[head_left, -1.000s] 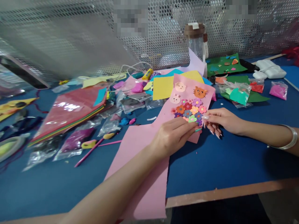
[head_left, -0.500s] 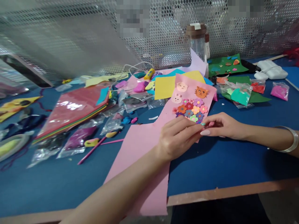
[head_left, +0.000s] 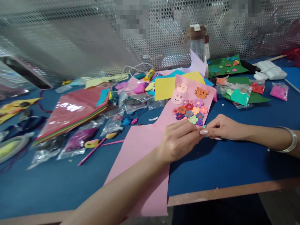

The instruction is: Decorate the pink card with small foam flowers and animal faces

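Over the lower end of a pink sheet [head_left: 161,114], my left hand [head_left: 178,139] is closed, thumb and fingers pinched together. From the right, my right hand [head_left: 226,127] meets it, also closed in a pinch, so that the fingertips touch. A speck of turquoise and a bit of pink show between them; what they hold is too small and hidden to name. Just above lies a cluster of foam-like flowers [head_left: 189,107] in many colours on the sheet. An orange cat face [head_left: 201,93], a pale pig face [head_left: 182,87] and a rabbit face [head_left: 176,99] sit above the flowers.
Bags of coloured clay [head_left: 79,139], a pink stick tool [head_left: 92,151] and a pack of coloured sheets [head_left: 70,109] lie left. Farther back are yellow paper [head_left: 164,89] and a brown-lidded cup [head_left: 196,43]. Clay bags [head_left: 279,91] and a white case [head_left: 270,70] lie right.
My right thumb and fingers have closed and moved slightly left against my left fingertips. More of the lower flowers now shows above my left hand.
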Available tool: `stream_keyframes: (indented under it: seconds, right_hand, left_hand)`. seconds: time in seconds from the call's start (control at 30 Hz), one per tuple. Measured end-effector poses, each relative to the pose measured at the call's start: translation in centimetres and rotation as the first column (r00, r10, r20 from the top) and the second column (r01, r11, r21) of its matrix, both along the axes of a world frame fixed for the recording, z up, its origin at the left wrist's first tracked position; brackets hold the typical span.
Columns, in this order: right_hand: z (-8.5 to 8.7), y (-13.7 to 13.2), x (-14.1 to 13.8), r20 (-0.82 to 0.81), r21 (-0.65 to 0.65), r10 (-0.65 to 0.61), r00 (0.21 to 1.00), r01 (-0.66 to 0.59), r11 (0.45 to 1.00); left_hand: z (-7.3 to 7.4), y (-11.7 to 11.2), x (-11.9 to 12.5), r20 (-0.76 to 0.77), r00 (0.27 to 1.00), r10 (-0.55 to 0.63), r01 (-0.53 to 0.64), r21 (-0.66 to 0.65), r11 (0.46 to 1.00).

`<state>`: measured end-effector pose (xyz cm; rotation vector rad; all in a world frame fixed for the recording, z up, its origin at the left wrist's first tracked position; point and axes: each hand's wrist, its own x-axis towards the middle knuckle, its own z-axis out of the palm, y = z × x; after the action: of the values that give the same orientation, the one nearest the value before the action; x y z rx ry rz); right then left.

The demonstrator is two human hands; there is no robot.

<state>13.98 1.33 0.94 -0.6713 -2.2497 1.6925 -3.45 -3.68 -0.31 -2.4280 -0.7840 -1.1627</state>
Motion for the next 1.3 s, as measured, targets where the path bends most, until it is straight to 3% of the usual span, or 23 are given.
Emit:
stream_keyframes:
  seconds: [0.37, 0.57, 0.9, 1.1, 1.3]
  right_hand:
    - [0.1, 0.2, -0.2, 0.054, -0.202, -0.181, 0.982, 0.188, 0.961]
    - [-0.6, 0.6, -0.2, -0.079, -0.358, -0.368, 0.926, 0.318, 0.878]
    - [-0.5, 1.0, 0.1, -0.150, -0.471, -0.267, 0.952, 0.168, 0.866]
    - [-0.5, 0.9, 0.3, -0.111, -0.459, -0.240, 0.964, 0.165, 0.873]
    - [-0.8, 1.0, 0.3, -0.107, -0.429, -0.209, 0.972, 0.144, 0.892]
  left_hand:
    - [0.3, 0.2, 0.5, -0.019, 0.998, 0.065, -0.064, 0.025, 0.998]
    - [0.5, 0.1, -0.2, 0.045, 0.993, 0.113, -0.110, -0.054, 0.992]
    - [0.0, 0.5, -1.0, -0.002, 0.993, 0.122, -0.122, -0.086, 0.989]
    - [0.4, 0.3, -1.0, 0.009, 0.999, 0.046, -0.044, -0.113, 0.993]
    - [-0.1, 0.4, -1.2, -0.042, 0.995, 0.091, -0.095, -0.090, 0.991]
